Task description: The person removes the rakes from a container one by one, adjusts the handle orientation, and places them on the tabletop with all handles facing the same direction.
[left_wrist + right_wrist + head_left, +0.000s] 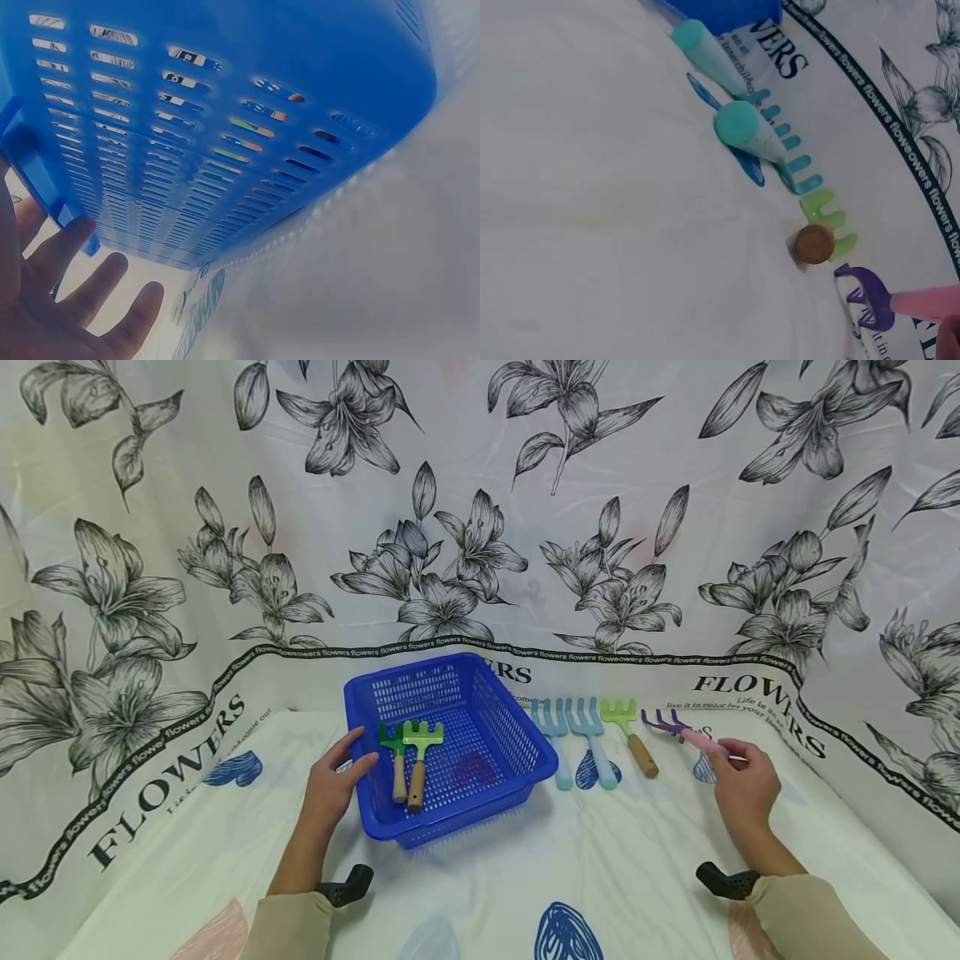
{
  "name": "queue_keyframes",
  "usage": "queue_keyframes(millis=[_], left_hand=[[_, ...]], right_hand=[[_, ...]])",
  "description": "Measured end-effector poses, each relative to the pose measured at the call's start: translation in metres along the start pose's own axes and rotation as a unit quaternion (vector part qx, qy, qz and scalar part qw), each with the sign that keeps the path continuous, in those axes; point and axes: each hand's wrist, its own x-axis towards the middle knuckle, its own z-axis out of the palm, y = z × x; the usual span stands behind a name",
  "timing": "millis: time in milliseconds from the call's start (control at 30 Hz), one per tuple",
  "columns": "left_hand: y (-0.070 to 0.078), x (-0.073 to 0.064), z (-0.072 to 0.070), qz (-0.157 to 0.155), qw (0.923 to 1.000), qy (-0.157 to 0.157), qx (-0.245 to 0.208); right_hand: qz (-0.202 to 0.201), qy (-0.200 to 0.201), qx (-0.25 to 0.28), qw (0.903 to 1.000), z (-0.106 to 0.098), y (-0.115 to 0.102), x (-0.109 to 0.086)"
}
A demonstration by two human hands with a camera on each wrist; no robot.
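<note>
My left hand (337, 781) is at the left rim of a blue perforated plastic basket (487, 814), its thumb overlapping the rim. In the left wrist view its fingers (109, 281) are spread and nearly straight beside the basket wall (247, 195). Two small hand rakes lie inside: a dark green one (398, 772) and a light green one (417, 772), both with wooden handles. Out to the right, my right hand (748, 785) pinches the pink handle of a purple hand rake (697, 739). Its tines (870, 300) point left, close over the cloth.
Two blue hand rakes (553, 735) (592, 739) and a light green one (630, 731) with a wooden handle lie in a row between basket and right hand. A white patterned cloth (480, 902) covers the table. Behind hangs a flower-printed curtain (525, 560).
</note>
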Motion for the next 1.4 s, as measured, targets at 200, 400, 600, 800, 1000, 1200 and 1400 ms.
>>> queue_keyframes(millis=[200,400,600,800,1000,1200,1400], left_hand=[[0.000,0.000,0.000,-0.004,1.0000,-0.002,0.004],[0.000,0.000,0.000,-0.005,1.0000,-0.003,0.002],[0.000,0.000,0.000,-0.003,1.0000,-0.002,-0.003],[0.000,0.000,0.000,0.000,1.0000,-0.004,-0.006],[0.000,0.000,0.000,0.000,1.0000,-0.002,-0.006],[0.001,-0.001,0.000,0.000,1.0000,-0.001,-0.004],[0.001,-0.001,0.000,0.001,1.0000,0.001,-0.008]], right_hand=[[0.021,-0.034,-0.043,0.9983,0.000,0.009,0.002],[0.022,-0.083,-0.074,0.9935,0.000,0.018,0.006],[0.013,-0.108,-0.077,0.9910,0.000,0.027,0.007],[0.002,-0.120,-0.089,0.9888,0.000,0.035,0.008],[0.012,-0.126,-0.103,0.9866,0.001,0.040,0.010],[0.025,-0.132,-0.113,0.9844,0.002,0.039,0.012],[0.023,-0.146,-0.113,0.9825,0.000,0.037,0.011]])
